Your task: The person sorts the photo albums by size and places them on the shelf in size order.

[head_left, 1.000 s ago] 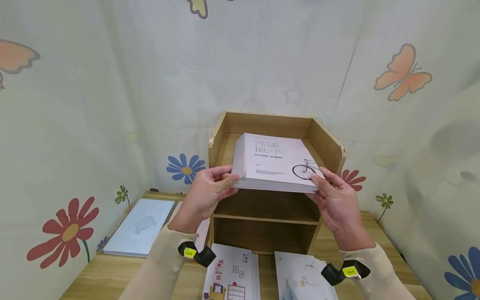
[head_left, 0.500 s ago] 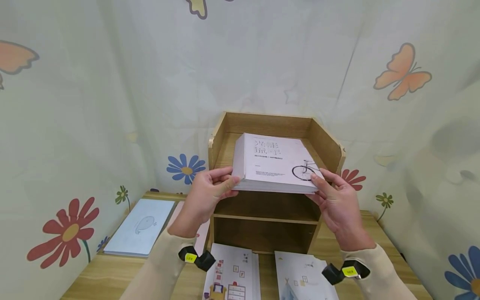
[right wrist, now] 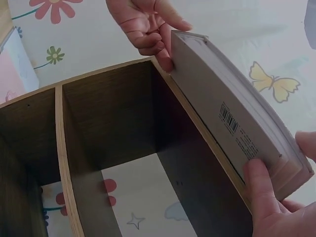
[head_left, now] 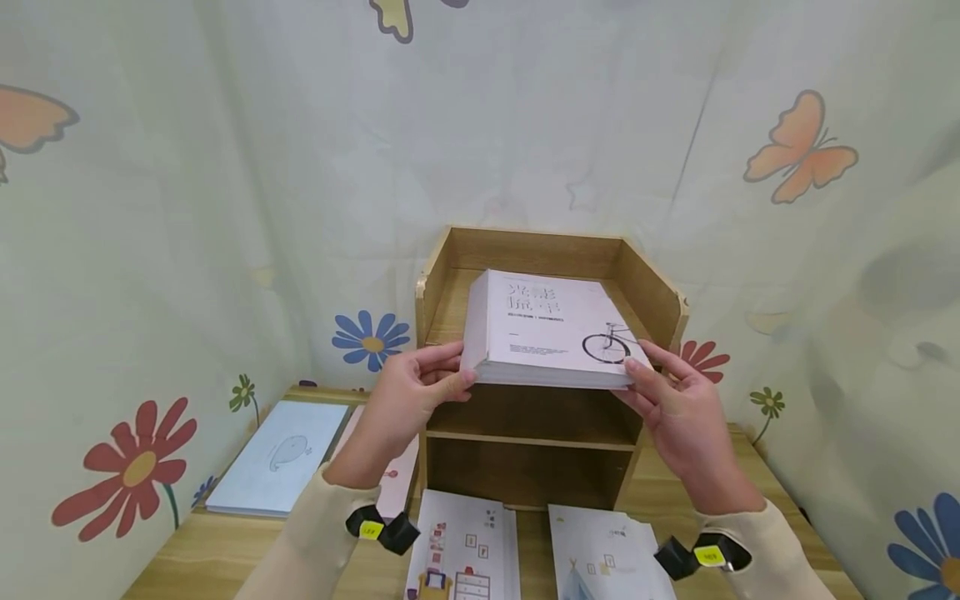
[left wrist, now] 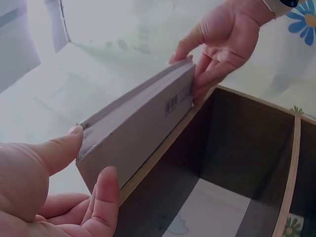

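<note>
A thick white book (head_left: 547, 321) with a bicycle drawn on its cover lies face up over the top shelf, its near edge at the front of the wooden shelf unit (head_left: 525, 436). My left hand (head_left: 408, 392) pinches the book's near left corner, thumb at the top edge and fingers lower down. At the near right corner, my right hand (head_left: 686, 417) holds it with the thumb above and fingers below. Seen from the right wrist, the back cover (right wrist: 219, 106) bears a barcode and slants above the unit's open compartments.
On the wooden table (head_left: 187, 554), a light blue book (head_left: 277, 454) and a pink book (head_left: 397, 475) lie left of the unit. Two white illustrated books, one left (head_left: 461, 542) and one right (head_left: 607, 550), lie in front. A patterned curtain (head_left: 525, 108) surrounds everything.
Both wrists have dropped slightly toward me, and the left thumb sits a little lower at the book's corner. The book stays in nearly the same place.
</note>
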{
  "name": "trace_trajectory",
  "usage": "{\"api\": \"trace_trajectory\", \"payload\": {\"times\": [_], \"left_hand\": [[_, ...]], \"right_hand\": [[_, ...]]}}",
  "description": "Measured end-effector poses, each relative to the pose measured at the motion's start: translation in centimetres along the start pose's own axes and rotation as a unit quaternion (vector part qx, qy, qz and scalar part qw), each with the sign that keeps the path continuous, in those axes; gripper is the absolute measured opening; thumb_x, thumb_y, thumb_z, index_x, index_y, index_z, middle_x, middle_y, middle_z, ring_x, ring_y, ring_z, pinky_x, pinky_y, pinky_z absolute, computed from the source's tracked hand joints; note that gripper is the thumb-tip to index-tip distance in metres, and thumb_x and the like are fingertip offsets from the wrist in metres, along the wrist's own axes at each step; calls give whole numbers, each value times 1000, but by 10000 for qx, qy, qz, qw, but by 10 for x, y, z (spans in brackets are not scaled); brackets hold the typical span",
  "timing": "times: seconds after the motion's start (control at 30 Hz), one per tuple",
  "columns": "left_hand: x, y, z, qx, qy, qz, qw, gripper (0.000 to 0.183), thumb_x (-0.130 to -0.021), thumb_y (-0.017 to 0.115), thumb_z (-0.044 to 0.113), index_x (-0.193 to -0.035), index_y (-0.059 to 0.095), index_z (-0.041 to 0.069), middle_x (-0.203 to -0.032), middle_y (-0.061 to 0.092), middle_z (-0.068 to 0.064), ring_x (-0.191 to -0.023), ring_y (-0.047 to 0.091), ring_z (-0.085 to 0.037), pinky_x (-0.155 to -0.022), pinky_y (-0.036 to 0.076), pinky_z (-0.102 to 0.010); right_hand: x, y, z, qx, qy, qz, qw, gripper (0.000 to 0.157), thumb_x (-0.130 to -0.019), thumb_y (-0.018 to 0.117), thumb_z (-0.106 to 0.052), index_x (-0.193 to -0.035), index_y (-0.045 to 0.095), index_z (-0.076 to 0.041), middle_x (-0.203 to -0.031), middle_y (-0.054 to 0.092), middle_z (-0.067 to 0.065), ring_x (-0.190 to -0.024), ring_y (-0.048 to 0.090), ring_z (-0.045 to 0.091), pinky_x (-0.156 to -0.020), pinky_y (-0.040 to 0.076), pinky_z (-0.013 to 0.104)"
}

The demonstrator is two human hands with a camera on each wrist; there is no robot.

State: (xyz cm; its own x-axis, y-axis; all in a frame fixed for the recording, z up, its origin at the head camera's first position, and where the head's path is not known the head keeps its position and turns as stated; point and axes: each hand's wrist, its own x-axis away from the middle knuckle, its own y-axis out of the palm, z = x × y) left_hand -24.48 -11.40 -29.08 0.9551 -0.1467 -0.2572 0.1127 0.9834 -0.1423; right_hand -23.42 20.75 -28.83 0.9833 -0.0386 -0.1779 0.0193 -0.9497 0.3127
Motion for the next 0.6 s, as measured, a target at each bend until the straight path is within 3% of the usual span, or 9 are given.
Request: {"api": "trace_trajectory", "payload": {"times": [0.27, 0.47, 0.6], "left_hand": [[7, 2, -6, -756, 422, 141, 9962, 49, -91, 79, 26, -137, 67, 16, -117, 76, -6, -90, 75, -20, -87, 62, -29], [11, 3, -10, -1047, 733, 379, 9911, 44, -92, 78, 25, -134, 69, 15, -113, 77, -6, -89, 75, -24, -81, 62, -24], [13, 3, -13, -1186, 879, 424, 9881, 43, -95, 75, 26, -135, 68, 15, -117, 77, -7, -87, 76, -24, -81, 62, -26]], "right_hand": [[6, -7, 6, 594, -647, -74, 9961, 65, -93, 76, -14, -150, 48, -1, -126, 70, -1, -101, 75, 13, -88, 59, 28], [9, -6, 10, 1821, -1088, 249, 9769, 66, -87, 83, -19, -146, 55, -6, -117, 74, -7, -99, 74, 6, -87, 58, 18], [9, -5, 12, 1988, -1283, 320, 9711, 66, -85, 84, -15, -145, 56, -7, -119, 73, -6, -98, 73, 6, -86, 58, 17]]}}
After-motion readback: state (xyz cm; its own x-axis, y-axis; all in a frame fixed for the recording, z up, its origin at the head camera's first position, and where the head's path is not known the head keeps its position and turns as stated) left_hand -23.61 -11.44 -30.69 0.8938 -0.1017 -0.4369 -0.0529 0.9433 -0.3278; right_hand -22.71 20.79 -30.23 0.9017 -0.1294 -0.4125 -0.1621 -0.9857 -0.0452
